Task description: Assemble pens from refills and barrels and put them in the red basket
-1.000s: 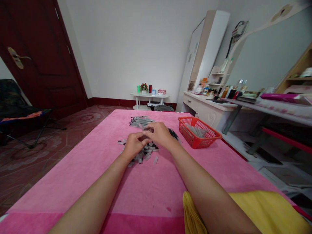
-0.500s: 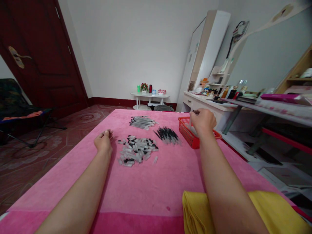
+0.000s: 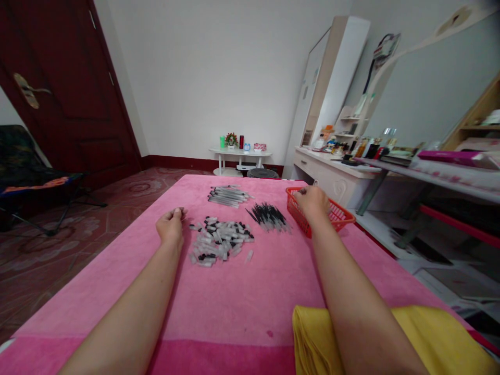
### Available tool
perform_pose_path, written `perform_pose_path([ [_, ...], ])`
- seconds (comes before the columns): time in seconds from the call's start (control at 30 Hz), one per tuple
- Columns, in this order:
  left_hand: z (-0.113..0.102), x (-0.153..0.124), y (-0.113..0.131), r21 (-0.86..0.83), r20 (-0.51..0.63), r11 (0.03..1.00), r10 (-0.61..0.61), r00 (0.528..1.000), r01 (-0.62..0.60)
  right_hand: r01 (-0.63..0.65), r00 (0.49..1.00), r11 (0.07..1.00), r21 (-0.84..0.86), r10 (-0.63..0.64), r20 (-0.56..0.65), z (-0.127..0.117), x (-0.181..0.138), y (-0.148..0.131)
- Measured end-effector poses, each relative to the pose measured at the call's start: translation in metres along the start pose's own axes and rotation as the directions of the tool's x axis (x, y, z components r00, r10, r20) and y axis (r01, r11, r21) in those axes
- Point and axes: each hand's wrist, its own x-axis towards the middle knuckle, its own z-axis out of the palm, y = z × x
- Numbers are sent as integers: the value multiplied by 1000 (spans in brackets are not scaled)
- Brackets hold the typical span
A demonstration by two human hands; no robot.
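Apart they go: left hand (image 3: 170, 225) and right hand (image 3: 315, 200), together over the caps (image 3: 222, 240) a second ago, have swung wide. Far left, the left hand's fingers are curled inward, just beside that heap; whether they pinch anything, can't tell. Next along, the clear and black caps lie loose on the pink cloth (image 3: 234, 302), with pen barrels (image 3: 227, 196) stacked sideways beyond. Dark-tipped refills (image 3: 269, 216) fan out to their right. And there's the right hand, fingers bunched over the red basket (image 3: 342, 219), their grip unreadable.
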Motion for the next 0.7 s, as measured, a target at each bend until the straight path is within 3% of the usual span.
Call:
perform_pose_path([
  [0.17,1,-3,0,37,25,999,13,1000,-14,227,964,970,82,-236,123,11,-22,-28],
  [0.37,1,-1,-3,58,45,998,36,998,-39,361,892,927,105,-376,251,38,-44,-46],
  [0.53,2,-3,-4,54,58,997,54,997,-57,461,772,845,269,-532,349,56,-54,-53],
  [0.6,3,-3,-4,56,56,997,49,997,-52,462,742,835,299,-549,385,62,-56,-53],
  [0.7,2,-3,-5,77,62,996,48,997,-52,464,755,847,260,-532,385,66,-56,-52],
])
